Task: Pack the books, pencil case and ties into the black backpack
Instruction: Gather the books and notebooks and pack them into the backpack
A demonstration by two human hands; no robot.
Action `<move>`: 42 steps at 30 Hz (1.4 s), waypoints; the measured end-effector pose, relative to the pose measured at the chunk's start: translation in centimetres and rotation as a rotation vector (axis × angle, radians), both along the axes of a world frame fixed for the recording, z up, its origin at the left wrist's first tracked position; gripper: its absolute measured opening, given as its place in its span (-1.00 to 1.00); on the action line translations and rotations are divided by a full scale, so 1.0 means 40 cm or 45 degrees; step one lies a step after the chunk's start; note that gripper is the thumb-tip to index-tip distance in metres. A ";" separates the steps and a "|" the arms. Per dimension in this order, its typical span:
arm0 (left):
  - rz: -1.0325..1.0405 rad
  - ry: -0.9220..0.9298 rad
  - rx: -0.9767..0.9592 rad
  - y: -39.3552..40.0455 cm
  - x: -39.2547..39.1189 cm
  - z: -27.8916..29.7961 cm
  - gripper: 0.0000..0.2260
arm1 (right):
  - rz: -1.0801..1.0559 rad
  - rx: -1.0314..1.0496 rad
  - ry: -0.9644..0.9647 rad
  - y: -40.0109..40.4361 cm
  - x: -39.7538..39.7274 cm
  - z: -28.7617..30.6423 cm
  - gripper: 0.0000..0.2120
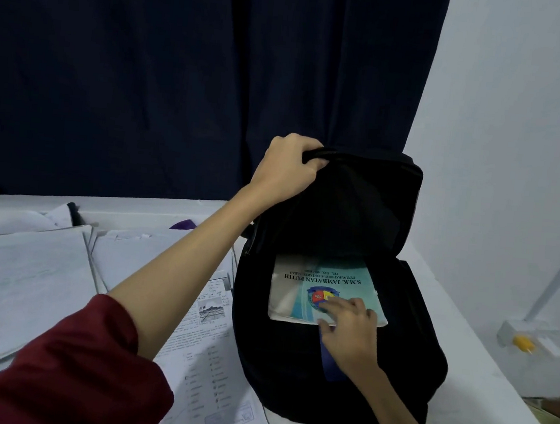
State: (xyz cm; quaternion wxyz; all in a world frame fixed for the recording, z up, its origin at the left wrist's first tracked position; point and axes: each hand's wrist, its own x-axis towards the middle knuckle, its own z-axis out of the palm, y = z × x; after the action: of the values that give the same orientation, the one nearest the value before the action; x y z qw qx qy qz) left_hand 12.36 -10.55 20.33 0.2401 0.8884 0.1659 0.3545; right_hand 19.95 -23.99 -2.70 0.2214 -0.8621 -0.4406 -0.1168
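The black backpack (406,343) lies on the white table with its main flap raised. My left hand (288,166) grips the top edge of that flap and holds it up. A light blue school book (309,283) with a crest sticks halfway out of the opening. My right hand (349,328) rests on the book's near corner, fingers fairly straight on the cover. A dark blue strip (330,363), possibly a tie, shows under that hand. More books and papers (26,276) lie to the left. I cannot see the pencil case.
An open printed workbook (209,359) lies against the backpack's left side. A purple item (183,224) sits at the table's far edge. A dark curtain hangs behind. A white stand base with a yellow part (522,341) stands at the right, by the wall.
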 end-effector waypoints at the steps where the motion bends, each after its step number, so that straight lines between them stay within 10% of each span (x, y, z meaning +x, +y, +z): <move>1: 0.012 0.015 -0.021 0.003 -0.008 -0.013 -0.88 | -0.010 0.208 -0.045 -0.005 -0.009 0.014 -0.77; 6: 0.095 0.195 -0.163 0.013 -0.066 -0.135 -0.89 | 0.130 1.039 -0.195 -0.023 -0.059 0.197 -0.74; 12: 0.084 0.368 -0.772 0.012 -0.269 -0.317 -0.81 | 0.341 1.048 0.012 0.051 -0.169 0.236 -0.76; 19: 0.803 -0.123 -0.955 0.145 -0.746 -0.412 -0.93 | 0.739 0.579 0.174 0.245 -0.437 0.156 -0.73; 25: 1.793 -1.074 -1.440 0.192 -1.099 -0.486 -0.57 | 1.152 0.125 0.279 0.485 -0.753 0.113 -0.76; 31: 1.485 -1.939 -1.805 0.260 -1.229 -0.498 -0.63 | 1.280 -0.250 0.331 0.648 -0.982 0.088 -0.67; 33: 1.389 -1.895 -1.704 0.292 -1.243 -0.476 -0.88 | 1.285 -0.357 0.309 0.670 -1.004 0.079 -0.64; 42: 1.026 -1.007 -0.950 0.414 -1.232 -0.387 -0.84 | 1.240 -0.461 0.281 0.722 -0.969 0.070 -0.55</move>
State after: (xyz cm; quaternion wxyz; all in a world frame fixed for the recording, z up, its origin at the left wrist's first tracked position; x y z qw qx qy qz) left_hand -36.90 6.00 4.84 0.4223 0.4183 0.4951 0.6337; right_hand -18.79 4.88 0.09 0.1426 -0.5893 -0.7771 0.1689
